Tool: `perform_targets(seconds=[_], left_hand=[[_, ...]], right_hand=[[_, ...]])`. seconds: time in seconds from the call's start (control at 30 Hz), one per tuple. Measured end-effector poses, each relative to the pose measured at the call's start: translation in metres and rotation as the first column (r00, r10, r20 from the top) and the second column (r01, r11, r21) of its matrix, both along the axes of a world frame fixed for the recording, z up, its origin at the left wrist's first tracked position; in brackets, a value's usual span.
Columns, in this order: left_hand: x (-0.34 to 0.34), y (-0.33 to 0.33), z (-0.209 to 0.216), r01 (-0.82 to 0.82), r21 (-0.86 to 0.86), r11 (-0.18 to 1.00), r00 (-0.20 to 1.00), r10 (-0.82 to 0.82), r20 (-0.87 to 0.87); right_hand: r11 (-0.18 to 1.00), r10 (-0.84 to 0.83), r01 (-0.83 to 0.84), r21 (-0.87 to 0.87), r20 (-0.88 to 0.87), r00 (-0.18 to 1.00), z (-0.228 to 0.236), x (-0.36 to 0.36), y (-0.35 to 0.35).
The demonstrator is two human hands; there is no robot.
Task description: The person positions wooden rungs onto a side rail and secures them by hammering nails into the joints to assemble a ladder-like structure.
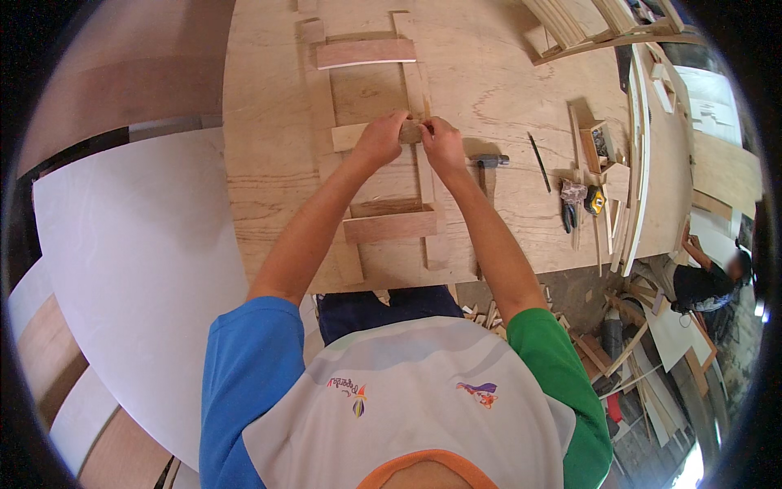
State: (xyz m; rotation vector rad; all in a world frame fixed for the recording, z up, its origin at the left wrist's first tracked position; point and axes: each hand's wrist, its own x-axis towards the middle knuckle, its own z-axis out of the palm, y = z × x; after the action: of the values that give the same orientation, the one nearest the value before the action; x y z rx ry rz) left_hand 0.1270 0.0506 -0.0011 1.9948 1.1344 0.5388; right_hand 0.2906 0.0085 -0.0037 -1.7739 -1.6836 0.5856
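Note:
A ladder-like frame of wooden strips lies on the plywood table, with a left rail (322,102), a right rail (414,88), a far reddish crosspiece (366,54) and a near one (391,226). Between those two, a pale crosspiece (347,137) runs under my left hand. Over the right rail, my left hand (381,140) and my right hand (444,148) pinch a small brown wood block (411,132) from either side. The fingertips partly cover it. Just right of my right hand lies a hammer (489,163), its handle partly hidden by my forearm.
On the table's right side lie a pencil (538,161), a small wooden box (599,145), pliers (568,215) and a yellow tape measure (595,200). Slatted wood (562,20) stands at the far right. A white panel (138,212) lies left. Another person (705,279) works at right.

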Motion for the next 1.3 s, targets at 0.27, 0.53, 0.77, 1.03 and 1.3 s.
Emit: perform_targets(seconds=[0.27, 0.53, 0.77, 1.03, 1.3], left_hand=[[0.001, 0.006, 0.006, 0.021, -0.036, 0.999, 0.998, -0.023, -0.054], [0.004, 0.009, 0.012, 0.016, -0.057, 0.998, 0.998, -0.019, -0.057], [0.005, 0.006, 0.007, -0.017, -0.057, 0.998, 0.999, 0.015, -0.032], [0.011, 0.006, 0.014, -0.143, -0.156, 0.977, 0.987, 0.128, -0.102], [0.014, 0.003, 0.004, -0.146, -0.063, 0.987, 0.989, 0.144, -0.037]], right_hand=[[1.000, -0.012, 0.012, -0.001, 0.031, 0.999, -0.004, 0.000, 0.002], [0.999, 0.026, -0.024, -0.031, 0.086, 0.996, 0.000, 0.000, 0.007], [0.996, 0.073, -0.062, -0.068, 0.170, 0.983, -0.001, -0.003, 0.014], [0.997, 0.075, -0.074, -0.014, 0.246, 0.966, -0.003, -0.003, 0.011], [0.992, 0.044, -0.056, 0.109, 0.108, 0.993, -0.007, -0.001, 0.005]])
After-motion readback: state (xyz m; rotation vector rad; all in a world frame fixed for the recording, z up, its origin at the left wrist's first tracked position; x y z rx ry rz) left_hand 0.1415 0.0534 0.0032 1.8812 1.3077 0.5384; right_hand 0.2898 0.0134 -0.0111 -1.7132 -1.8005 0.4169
